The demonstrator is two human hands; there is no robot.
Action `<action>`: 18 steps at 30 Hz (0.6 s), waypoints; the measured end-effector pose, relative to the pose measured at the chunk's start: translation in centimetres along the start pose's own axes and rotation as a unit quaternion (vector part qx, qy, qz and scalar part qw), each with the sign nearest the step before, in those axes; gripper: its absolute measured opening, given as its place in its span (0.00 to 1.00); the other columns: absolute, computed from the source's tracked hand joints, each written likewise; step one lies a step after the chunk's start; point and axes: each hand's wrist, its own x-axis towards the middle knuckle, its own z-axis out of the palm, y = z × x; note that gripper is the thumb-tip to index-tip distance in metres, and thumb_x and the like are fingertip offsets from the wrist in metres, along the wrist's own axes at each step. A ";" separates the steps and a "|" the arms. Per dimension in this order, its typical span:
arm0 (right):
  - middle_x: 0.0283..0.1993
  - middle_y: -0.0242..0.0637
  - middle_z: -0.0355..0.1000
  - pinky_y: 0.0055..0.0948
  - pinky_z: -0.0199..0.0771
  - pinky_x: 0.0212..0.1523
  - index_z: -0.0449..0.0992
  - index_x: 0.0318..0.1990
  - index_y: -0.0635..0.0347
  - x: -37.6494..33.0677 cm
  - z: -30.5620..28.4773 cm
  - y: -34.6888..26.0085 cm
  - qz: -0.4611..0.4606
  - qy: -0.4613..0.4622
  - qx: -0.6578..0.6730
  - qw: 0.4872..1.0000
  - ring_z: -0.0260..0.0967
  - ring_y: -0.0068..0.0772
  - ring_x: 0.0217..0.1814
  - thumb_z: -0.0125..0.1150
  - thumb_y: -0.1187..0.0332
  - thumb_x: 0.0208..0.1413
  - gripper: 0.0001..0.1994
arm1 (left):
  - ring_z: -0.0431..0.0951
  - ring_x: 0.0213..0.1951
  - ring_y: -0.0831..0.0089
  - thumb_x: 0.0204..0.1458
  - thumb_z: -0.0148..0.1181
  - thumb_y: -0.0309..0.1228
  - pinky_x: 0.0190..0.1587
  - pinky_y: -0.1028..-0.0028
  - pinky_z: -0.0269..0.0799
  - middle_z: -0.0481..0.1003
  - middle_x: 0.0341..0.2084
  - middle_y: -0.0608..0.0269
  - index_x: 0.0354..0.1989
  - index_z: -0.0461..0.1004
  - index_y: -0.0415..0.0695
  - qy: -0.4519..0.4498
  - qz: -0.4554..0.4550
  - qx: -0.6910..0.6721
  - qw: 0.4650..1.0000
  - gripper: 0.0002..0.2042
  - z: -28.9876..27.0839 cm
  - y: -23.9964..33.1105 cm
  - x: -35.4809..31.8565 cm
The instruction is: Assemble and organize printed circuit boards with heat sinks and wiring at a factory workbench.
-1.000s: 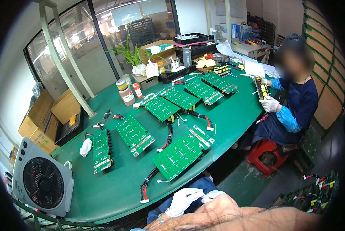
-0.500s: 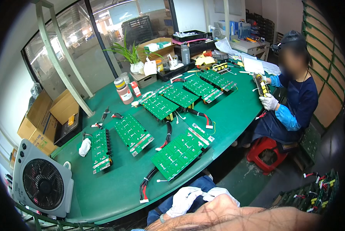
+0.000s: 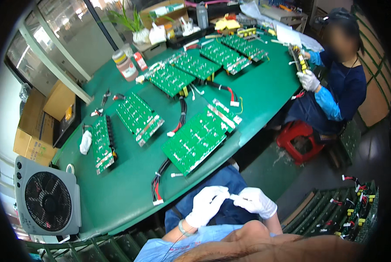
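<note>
Together, white-gloved left hand (image 3: 206,206) and white-gloved right hand (image 3: 256,202) over dark blue cloth (image 3: 228,178).
Fingers bent, tips close together; whether they grip anything, I cannot tell. Beyond, a green rectangular circuit board (image 3: 194,142) lies on the green desk (image 3: 265,98).

Circuit boards (image 3: 195,140) line this electronics workshop's bench (image 3: 259,102).

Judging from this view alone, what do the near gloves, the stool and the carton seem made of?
Near gloves: probably fabric, perhaps cotton; matte white with soft creases.
Stool: likely moulded plastic; even red colour, smooth-looking, rounded edges.
Carton: apparently cardboard; matte brown with stiff flat panels.
</note>
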 end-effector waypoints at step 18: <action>0.28 0.23 0.71 0.11 0.53 0.20 0.73 0.54 0.65 10.6 -3.1 6.4 0.271 0.327 0.219 0.878 0.57 0.06 0.22 0.56 0.70 0.59 0.16 | 0.73 0.50 0.55 0.42 0.71 0.32 0.55 0.62 0.67 0.74 0.49 0.50 0.57 0.69 0.42 0.237 -0.014 0.435 0.869 0.30 -15.0 0.3 -0.1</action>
